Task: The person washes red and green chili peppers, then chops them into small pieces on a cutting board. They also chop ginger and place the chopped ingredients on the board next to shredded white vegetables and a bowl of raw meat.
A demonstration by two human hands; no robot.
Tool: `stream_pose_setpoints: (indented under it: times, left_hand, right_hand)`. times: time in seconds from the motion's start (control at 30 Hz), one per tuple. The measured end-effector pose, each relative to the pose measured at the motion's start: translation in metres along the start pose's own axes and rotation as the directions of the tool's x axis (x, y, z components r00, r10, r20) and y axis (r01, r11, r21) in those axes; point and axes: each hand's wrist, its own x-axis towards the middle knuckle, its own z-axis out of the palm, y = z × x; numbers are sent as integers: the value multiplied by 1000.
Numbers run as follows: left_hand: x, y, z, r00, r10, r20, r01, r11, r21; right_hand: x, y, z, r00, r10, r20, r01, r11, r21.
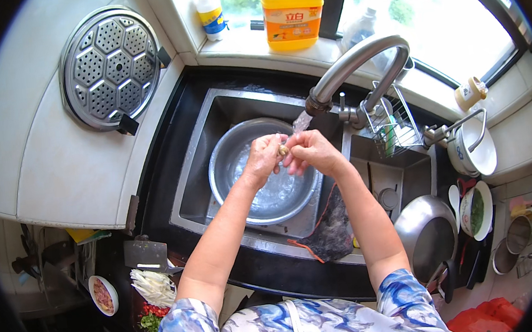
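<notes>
My left hand (264,157) holds a small pale-yellow piece of food (283,150), possibly a garlic clove, between its fingers. Close against it, my right hand (314,150) has its thumb and forefinger drawn together at the piece's right side; whether they grip it is hidden. Water (302,122) runs from the curved metal faucet (361,63) onto or just behind my fingers. Below both hands a round metal basin (230,188) with some water in it sits in the left bowl of the stainless-steel sink (192,186).
A dark mesh cloth (333,229) hangs over the sink's front edge. Right stand a wok (426,232), a wire rack (392,119) and stacked bowls (475,147). Left are a cleaver (145,254), shredded white vegetable (153,287) and a meat bowl (103,295). A yellow detergent jug (293,16) stands behind.
</notes>
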Motion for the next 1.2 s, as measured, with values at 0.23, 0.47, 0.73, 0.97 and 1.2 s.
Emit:
stream_pose_setpoints:
  times: [0.23, 0.47, 0.73, 0.97, 1.2]
  left_hand:
    - [6, 1, -4, 985, -161, 59, 157, 985, 79]
    - [8, -5, -12, 967, -231, 112, 247, 956, -159]
    - [6, 4, -6, 974, -223, 39, 225, 973, -45]
    - [5, 0, 3, 995, -17, 98, 30, 990, -134]
    - [1, -3, -1, 980, 51, 191, -22, 988, -153]
  right_hand:
    - [4, -5, 10, 998, -65, -14, 48, 856, -514]
    - [6, 5, 7, 999, -28, 41, 39, 955, -294]
    - [7, -5, 4, 994, -54, 99, 89, 912, -400]
    - [7, 9, 8, 988, -109, -109, 93, 985, -144]
    - [12, 35, -15, 945, -300, -130, 213, 868, -448]
